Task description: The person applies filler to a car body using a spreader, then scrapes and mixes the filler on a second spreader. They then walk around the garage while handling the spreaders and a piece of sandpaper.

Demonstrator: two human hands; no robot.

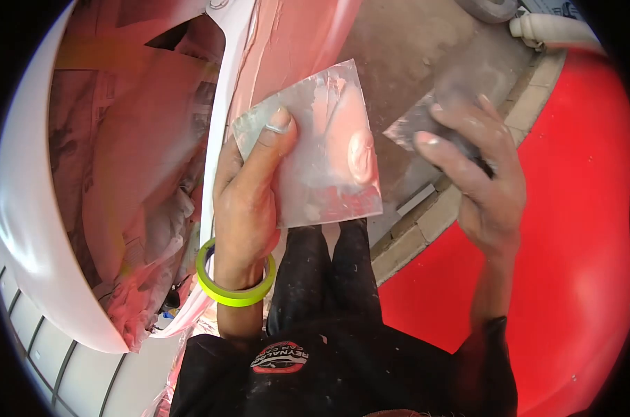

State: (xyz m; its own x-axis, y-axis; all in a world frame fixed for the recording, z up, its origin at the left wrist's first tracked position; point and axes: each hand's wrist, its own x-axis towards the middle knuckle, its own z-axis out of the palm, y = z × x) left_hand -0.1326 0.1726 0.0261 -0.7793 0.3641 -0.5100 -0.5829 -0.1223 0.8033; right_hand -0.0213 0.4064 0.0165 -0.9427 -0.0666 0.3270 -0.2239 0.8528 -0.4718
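Observation:
A flat, translucent square plate (pixel 304 177) is gripped at its left side by my left hand (pixel 249 201), thumb on top. Pinkish-white paste (pixel 358 149) lies on the plate's right part. Around my left wrist hangs a roll of yellow-green tape (pixel 235 300). My right hand (pixel 485 174) is to the right of the plate, apart from it, its fingers closed around a dark-edged spreader (pixel 406 128) with smears near its tip. Motion blurs the upper part of this hand.
A white and pink car body panel (pixel 224 90) runs along the left, beside crumpled masking paper (pixel 131 174). At the right is a large red panel (pixel 572 229). A white bottle (pixel 554 29) and a tire (pixel 492 7) are at the top right, above a concrete edge (pixel 415 240).

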